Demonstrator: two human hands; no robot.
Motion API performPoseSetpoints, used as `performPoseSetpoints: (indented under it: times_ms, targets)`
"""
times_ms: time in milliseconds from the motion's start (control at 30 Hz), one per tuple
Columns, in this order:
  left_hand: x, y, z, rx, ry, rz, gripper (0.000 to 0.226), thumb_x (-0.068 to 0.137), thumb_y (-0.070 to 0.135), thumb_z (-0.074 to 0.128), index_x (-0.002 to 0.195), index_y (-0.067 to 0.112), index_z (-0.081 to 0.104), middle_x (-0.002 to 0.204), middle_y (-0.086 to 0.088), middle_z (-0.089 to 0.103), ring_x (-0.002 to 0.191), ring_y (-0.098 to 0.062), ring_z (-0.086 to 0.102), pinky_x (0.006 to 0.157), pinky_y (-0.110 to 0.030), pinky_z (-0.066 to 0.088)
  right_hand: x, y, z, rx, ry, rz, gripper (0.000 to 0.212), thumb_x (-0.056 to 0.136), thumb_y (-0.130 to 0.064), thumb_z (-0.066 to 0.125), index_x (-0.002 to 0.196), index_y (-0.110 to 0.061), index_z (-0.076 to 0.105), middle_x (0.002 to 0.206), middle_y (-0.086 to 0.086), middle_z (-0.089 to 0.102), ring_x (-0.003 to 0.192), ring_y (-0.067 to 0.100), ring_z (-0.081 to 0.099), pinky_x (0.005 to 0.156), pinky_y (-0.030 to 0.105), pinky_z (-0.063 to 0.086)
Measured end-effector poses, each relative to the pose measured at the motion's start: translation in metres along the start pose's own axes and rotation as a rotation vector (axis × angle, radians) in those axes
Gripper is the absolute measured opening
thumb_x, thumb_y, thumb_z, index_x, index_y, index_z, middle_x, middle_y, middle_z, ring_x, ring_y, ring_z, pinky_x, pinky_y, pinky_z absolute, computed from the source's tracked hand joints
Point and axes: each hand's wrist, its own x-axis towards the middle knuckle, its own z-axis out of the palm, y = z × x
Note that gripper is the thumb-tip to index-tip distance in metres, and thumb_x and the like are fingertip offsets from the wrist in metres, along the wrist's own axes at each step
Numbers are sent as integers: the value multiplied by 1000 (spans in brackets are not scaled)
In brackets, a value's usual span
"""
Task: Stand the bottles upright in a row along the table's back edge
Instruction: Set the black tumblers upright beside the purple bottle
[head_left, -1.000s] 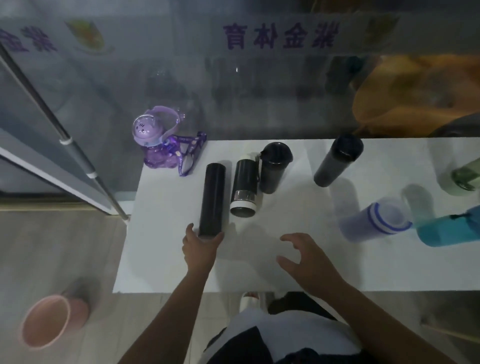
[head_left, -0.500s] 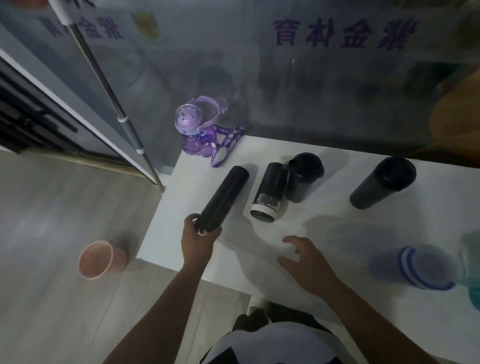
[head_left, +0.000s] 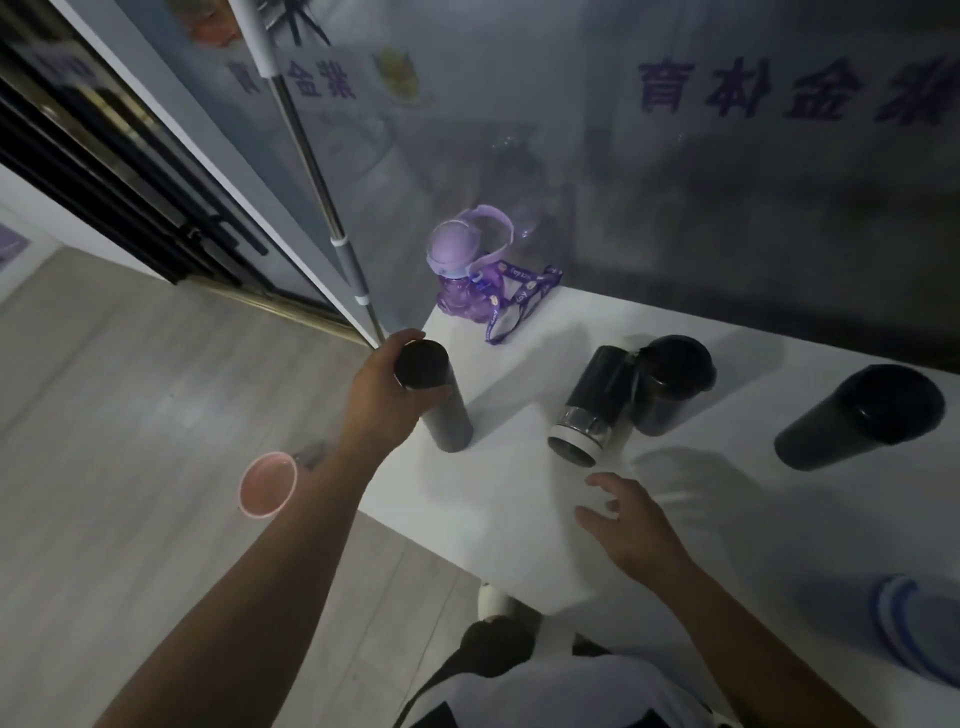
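Note:
My left hand (head_left: 387, 400) grips the top of a slim black bottle (head_left: 441, 410), which stands nearly upright near the left edge of the white table (head_left: 519, 509). My right hand (head_left: 634, 525) hovers open over the table's front, holding nothing. A black bottle with a white and steel end (head_left: 592, 402) lies on its side just beyond it. A black tumbler (head_left: 672, 382) stands upright against that bottle. Another black tumbler (head_left: 862, 415) stands further right. A purple bottle with a strap (head_left: 467, 275) stands at the back left corner. A clear bottle with blue bands (head_left: 914, 629) lies at the right edge.
A glass wall with purple lettering runs right behind the table's back edge. A metal pole (head_left: 317, 171) leans beside the table's left corner. A pink cup (head_left: 267, 483) sits on the wooden floor to the left, below my left forearm.
My left hand has lifted the slim black bottle from lying flat to nearly upright and moved it toward the left edge. My right hand stayed over the table's front. The view swung left.

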Motion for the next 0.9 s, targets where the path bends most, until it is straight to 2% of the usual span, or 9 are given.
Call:
performPoseSetpoints:
  times_ms: [100, 233, 367, 500, 600, 700, 767, 833, 900]
  targets:
    - [-2, -1, 0, 65, -71, 49, 63, 68, 18, 82, 123, 35, 55, 112, 8, 61, 100, -13, 55, 66, -4, 39, 2, 0, -1, 39, 60, 14, 38, 85, -31, 67, 121, -27, 56, 127, -1, 50, 110, 15, 51, 92, 36, 46]
    - [-3, -10, 1, 94, -139, 114, 65, 68, 21, 83, 124, 38, 53, 118, 10, 59, 106, -14, 55, 87, -27, 47, 9, -6, 4, 96, 145, 30, 35, 84, -30, 68, 117, -26, 58, 123, 0, 52, 107, 17, 54, 91, 37, 47]
    - [3, -25, -7, 65, -267, 195, 69, 68, 20, 85, 126, 37, 53, 121, 9, 56, 110, -15, 53, 91, -26, 45, 19, -22, 14, 96, 219, 62, 35, 84, -29, 69, 117, -25, 59, 119, 1, 54, 101, 16, 55, 82, 30, 43]
    - [10, -37, -15, 63, -398, 288, 75, 70, 22, 84, 132, 41, 46, 122, 10, 50, 112, -12, 50, 98, -32, 48, 21, -30, 22, 107, 295, 103, 36, 82, -27, 70, 116, -23, 61, 112, 3, 58, 94, 18, 58, 77, 31, 45]
    - [23, -47, -19, 30, -538, 307, 80, 72, 28, 82, 135, 48, 38, 124, 13, 49, 116, -13, 50, 101, -38, 47, 23, -32, 29, 106, 361, 141, 37, 82, -28, 71, 117, -23, 60, 114, 1, 59, 93, 19, 60, 78, 34, 49]
    - [35, -53, -25, -92, -663, 287, 75, 71, 45, 79, 134, 51, 39, 126, 14, 52, 120, -10, 50, 103, -38, 45, 29, -41, 36, 92, 451, 156, 44, 80, -32, 72, 120, -22, 58, 115, 0, 60, 92, 18, 61, 79, 35, 50]
    - [43, -57, -28, -241, -655, 221, 57, 76, 56, 68, 129, 51, 47, 124, 15, 57, 120, -5, 52, 103, -35, 44, 32, -50, 40, 90, 527, 144, 46, 78, -33, 74, 120, -21, 58, 115, 0, 61, 94, 18, 61, 79, 34, 50]
    - [53, -67, -25, -368, -546, 133, 38, 87, 57, 56, 123, 47, 55, 123, 16, 61, 119, -3, 54, 104, -33, 42, 34, -59, 46, 86, 584, 135, 51, 78, -33, 75, 123, -19, 56, 118, 1, 59, 100, 19, 58, 82, 35, 48]
    - [63, -92, -17, -223, -406, 138, 36, 92, 47, 56, 127, 40, 55, 131, 15, 58, 123, -5, 51, 106, -34, 40, 37, -68, 54, 88, 621, 130, 59, 77, -33, 76, 129, -20, 51, 123, 2, 54, 106, 19, 54, 86, 36, 47]
